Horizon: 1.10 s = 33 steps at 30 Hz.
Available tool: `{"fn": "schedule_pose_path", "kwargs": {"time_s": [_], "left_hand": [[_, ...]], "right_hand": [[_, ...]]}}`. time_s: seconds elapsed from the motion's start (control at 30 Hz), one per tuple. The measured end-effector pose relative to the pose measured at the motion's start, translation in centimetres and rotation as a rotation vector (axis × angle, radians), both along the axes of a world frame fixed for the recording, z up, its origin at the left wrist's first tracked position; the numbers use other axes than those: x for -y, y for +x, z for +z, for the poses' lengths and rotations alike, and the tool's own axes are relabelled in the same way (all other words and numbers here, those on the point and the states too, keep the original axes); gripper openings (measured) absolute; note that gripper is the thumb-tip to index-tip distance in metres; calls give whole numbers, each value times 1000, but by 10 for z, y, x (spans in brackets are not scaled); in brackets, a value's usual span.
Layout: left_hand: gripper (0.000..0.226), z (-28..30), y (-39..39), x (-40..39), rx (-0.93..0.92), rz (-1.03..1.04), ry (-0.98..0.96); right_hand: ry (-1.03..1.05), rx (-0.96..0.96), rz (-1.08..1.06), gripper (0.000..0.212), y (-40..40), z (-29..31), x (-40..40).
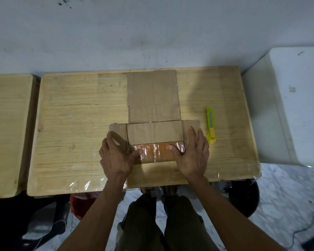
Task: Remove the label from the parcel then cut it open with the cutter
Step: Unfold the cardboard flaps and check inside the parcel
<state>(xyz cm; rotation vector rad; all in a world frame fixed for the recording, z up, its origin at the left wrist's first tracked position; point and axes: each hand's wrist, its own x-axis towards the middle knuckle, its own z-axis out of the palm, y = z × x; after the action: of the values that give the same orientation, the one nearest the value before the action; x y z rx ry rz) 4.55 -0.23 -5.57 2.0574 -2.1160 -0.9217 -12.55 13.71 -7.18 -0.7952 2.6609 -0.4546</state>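
Hands of a seated person press on a brown cardboard parcel [153, 124] laid open and flat on a pale wooden desk [76, 113], dark trouser legs showing below the desk's near edge. The left hand [116, 156] rests palm down on the parcel's left side flap, fingers spread and gripping nothing, its thumb reaching onto a glossy strip of orange-brown packing tape [158, 153]. The right hand [193, 154] lies the same way on the right side flap, fingers extended and flat, its thumb also on the tape. The taped strip runs between the two thumbs along the parcel's nearest part, a little back from the desk's near edge. Beyond it sits a plain middle panel, and past that a long cardboard flap stretches to the desk's far edge. A yellow-green plastic utility cutter [210, 127] lies on the desk just beside the right hand, toward the right edge, its length pointing front to back; whether the blade is out cannot be told. A second wooden table [5, 127] stands at the left, a white box-like unit [294, 105] at the right, and a scuffed white wall [152, 33] behind.
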Motion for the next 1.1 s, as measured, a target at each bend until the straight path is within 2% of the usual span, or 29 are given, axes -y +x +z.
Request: {"fn": "schedule_pose_path", "kwargs": {"time_s": [0.23, 0.37, 0.43, 0.53, 0.63, 0.8, 0.93, 1.1], "left_hand": [[124, 9, -5, -4, 5, 7, -33], [120, 14, -10, -10, -49, 27, -72], [122, 17, -15, -15, -61, 8, -102], [123, 18, -21, -24, -72, -60, -127], [113, 17, -24, -33, -139, -74, -93], [68, 14, -25, -37, -241, -101, -114], [42, 11, -26, -25, -335, -20, -154], [45, 7, -36, -6, -410, 157, -53]], "right_hand": [[-230, 184, -307, 109, -2, 11, 10], [-480, 266, -443, 98, -10, 20, 6], [-549, 335, -411, 95, -3, 27, 6], [-541, 403, -302, 93, 14, 34, 12], [-503, 497, -266, 82, 25, 37, 16], [-403, 557, -178, 60, 25, 29, 19], [-438, 567, -248, 49, 17, 22, 27], [-532, 553, -388, 43, 1, 19, 50]]}}
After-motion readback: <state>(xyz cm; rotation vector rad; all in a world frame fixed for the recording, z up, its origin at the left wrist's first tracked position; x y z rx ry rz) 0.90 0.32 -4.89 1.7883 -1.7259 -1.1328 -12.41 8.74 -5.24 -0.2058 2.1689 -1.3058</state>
